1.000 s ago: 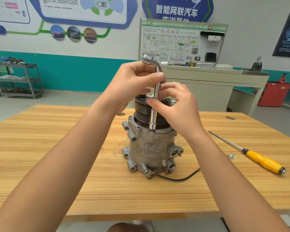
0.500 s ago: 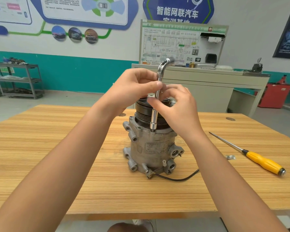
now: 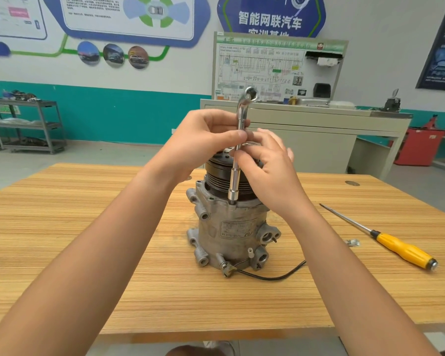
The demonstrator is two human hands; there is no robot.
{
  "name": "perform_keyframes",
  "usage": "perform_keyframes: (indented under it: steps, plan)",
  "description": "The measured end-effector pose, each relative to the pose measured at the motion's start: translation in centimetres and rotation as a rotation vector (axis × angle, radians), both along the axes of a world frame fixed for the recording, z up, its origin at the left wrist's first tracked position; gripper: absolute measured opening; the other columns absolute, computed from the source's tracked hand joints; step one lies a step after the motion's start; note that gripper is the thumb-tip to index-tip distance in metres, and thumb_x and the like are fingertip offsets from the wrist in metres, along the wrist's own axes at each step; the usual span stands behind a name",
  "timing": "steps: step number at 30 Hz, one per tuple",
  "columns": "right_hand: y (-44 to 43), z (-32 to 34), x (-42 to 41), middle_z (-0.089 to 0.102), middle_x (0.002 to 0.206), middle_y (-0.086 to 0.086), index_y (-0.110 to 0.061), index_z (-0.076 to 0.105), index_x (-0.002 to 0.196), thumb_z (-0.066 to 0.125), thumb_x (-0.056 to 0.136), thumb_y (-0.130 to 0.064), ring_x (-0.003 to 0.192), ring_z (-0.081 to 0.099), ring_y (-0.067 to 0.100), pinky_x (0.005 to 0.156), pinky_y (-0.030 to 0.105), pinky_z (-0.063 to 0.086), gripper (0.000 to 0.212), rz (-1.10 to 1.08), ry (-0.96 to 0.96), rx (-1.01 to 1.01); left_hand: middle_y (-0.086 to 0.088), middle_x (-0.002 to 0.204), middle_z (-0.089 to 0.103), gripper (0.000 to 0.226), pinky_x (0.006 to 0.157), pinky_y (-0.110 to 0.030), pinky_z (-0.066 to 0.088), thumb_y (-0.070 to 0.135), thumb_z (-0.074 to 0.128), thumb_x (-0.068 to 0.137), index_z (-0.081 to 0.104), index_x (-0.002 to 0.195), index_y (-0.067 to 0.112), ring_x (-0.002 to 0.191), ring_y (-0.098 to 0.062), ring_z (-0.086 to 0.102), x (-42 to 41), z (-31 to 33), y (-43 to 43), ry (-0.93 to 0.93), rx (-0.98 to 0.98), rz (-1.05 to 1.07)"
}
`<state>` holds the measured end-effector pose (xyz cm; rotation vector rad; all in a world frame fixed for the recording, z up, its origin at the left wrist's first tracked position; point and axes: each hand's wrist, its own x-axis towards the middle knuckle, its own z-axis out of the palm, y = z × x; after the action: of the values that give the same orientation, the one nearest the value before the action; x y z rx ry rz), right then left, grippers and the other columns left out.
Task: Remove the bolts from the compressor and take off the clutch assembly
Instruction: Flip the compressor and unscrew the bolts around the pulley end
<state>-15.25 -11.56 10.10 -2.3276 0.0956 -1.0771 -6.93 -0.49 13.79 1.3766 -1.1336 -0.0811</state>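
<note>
1. While our left hand (image 3: pixel 201 140) curls its fingers round the upper shaft of the L-shaped socket wrench (image 3: pixel 234 176), thumb pressed on the chrome, our right hand (image 3: pixel 270 173) pinches the same shaft lower down between thumb and forefinger, its other fingers fanned loosely outward.
2. We see the wrench standing nearly upright: a slim polished steel rod, bent at the top to show a round socket mouth, with a thicker cylindrical socket at the bottom seated on a bolt (image 3: pixel 233 201) at the housing rim.
3. The compressor (image 3: pixel 231 232) stands on end at the middle of the bench (image 3: pixel 88 227), a squat cylinder of dull, rough-cast grey metal with tubular lugs and round ports.
4. On top of it sits the clutch assembly (image 3: pixel 216 176), a black grooved pulley partly hidden behind our hands.
5. A thin black wire (image 3: pixel 275 278) loops from the compressor's base across the streaked wood-grain top.
6. Well apart to our right lies a screwdriver (image 3: pixel 401 249) with a slim steel shank and smooth yellow handle.
</note>
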Motion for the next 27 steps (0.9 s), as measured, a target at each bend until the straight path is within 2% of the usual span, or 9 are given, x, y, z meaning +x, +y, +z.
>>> perform_keyframes:
  steps: [5, 8, 11, 15, 18, 20, 22, 24, 27]
  plan:
    - [0.2, -0.6, -0.1, 0.05, 0.112, -0.015, -0.019, 0.061, 0.073, 0.07, 0.078, -0.036, 0.128, 0.029, 0.009, 0.108, 0.054, 0.009, 0.02, -0.094, -0.046, -0.014, 0.005, 0.07, 0.064, 0.016, 0.065, -0.019, 0.051, 0.01, 0.075, 0.077, 0.061, 0.078, 0.017, 0.063, -0.002, 0.06, -0.4, -0.1, -0.9, -0.101, -0.01, 0.208]
    - [0.3, -0.4, 0.0, 0.051, 0.122, -0.011, -0.015, 0.065, 0.076, 0.066, 0.083, -0.029, 0.131, 0.028, 0.012, 0.107, 0.057, 0.01, 0.015, -0.042, -0.042, -0.019, 0.012, 0.072, 0.067, 0.009, 0.064, -0.013, 0.048, 0.013, 0.064, 0.087, 0.063, 0.083, 0.02, 0.068, 0.003, 0.061, -0.4, 0.2, -0.6, -0.1, 0.081, 0.12]
    - [0.0, -0.1, -0.1, 0.046, 0.132, -0.013, -0.021, 0.069, 0.078, 0.059, 0.089, -0.027, 0.133, 0.02, 0.007, 0.109, 0.055, 0.003, 0.016, 0.014, 0.026, 0.01, 0.014, 0.083, 0.072, 0.019, 0.074, -0.018, 0.053, 0.008, 0.053, 0.094, 0.065, 0.096, 0.022, 0.081, 0.0, 0.065, 0.1, 0.2, 0.3, -0.038, 0.178, -0.045]
    - [0.4, 0.0, 0.0, 0.048, 0.128, -0.016, -0.032, 0.059, 0.072, 0.058, 0.088, -0.031, 0.133, 0.02, 0.006, 0.11, 0.054, 0.004, 0.017, 0.017, 0.04, 0.043, 0.008, 0.078, 0.072, 0.011, 0.079, -0.027, 0.053, 0.01, 0.067, 0.084, 0.067, 0.089, 0.02, 0.076, -0.005, 0.065, 0.2, 0.4, 0.7, -0.058, 0.144, 0.075]
    - [0.6, -0.1, -0.1, 0.054, 0.11, -0.013, -0.022, 0.059, 0.073, 0.068, 0.08, -0.035, 0.129, 0.031, 0.01, 0.108, 0.052, 0.019, 0.017, -0.029, -0.058, 0.08, 0.0, 0.072, 0.068, 0.015, 0.066, -0.026, 0.052, 0.015, 0.077, 0.075, 0.062, 0.08, 0.012, 0.067, -0.01, 0.063, -0.4, 0.2, -0.1, -0.115, 0.092, 0.189]
    - [0.6, 0.0, -0.2, 0.054, 0.108, -0.012, -0.018, 0.06, 0.072, 0.068, 0.081, -0.031, 0.128, 0.033, 0.011, 0.107, 0.052, 0.02, 0.018, -0.016, -0.077, 0.069, -0.002, 0.072, 0.066, 0.013, 0.062, -0.025, 0.048, 0.016, 0.074, 0.079, 0.061, 0.078, 0.013, 0.067, -0.011, 0.06, -0.7, 0.1, -0.4, -0.168, 0.094, 0.207]
    - [0.4, 0.1, -0.2, 0.054, 0.116, -0.012, -0.01, 0.067, 0.08, 0.064, 0.085, -0.028, 0.131, 0.029, 0.011, 0.108, 0.053, 0.015, 0.019, 0.005, -0.042, 0.015, 0.007, 0.076, 0.068, 0.007, 0.065, -0.021, 0.049, 0.014, 0.064, 0.087, 0.065, 0.083, 0.02, 0.072, -0.008, 0.061, -0.6, 0.2, -0.1, -0.146, 0.13, 0.089]
    - [0.0, 0.2, -0.2, 0.05, 0.127, -0.012, -0.007, 0.071, 0.09, 0.058, 0.089, -0.027, 0.134, 0.023, 0.01, 0.109, 0.054, 0.01, 0.024, 0.039, 0.006, -0.02, 0.009, 0.084, 0.071, 0.017, 0.075, -0.028, 0.049, 0.012, 0.056, 0.092, 0.067, 0.091, 0.025, 0.083, -0.012, 0.061, -0.2, 0.3, 0.5, -0.085, 0.17, -0.028]
    - [-0.2, 0.3, -0.1, 0.048, 0.131, -0.013, -0.011, 0.072, 0.091, 0.056, 0.091, -0.029, 0.136, 0.018, 0.008, 0.109, 0.054, 0.006, 0.024, 0.051, 0.054, -0.027, 0.008, 0.079, 0.072, 0.018, 0.076, -0.031, 0.049, 0.01, 0.06, 0.09, 0.068, 0.088, 0.026, 0.079, -0.014, 0.061, 0.0, 0.2, 0.5, -0.082, 0.137, 0.024]
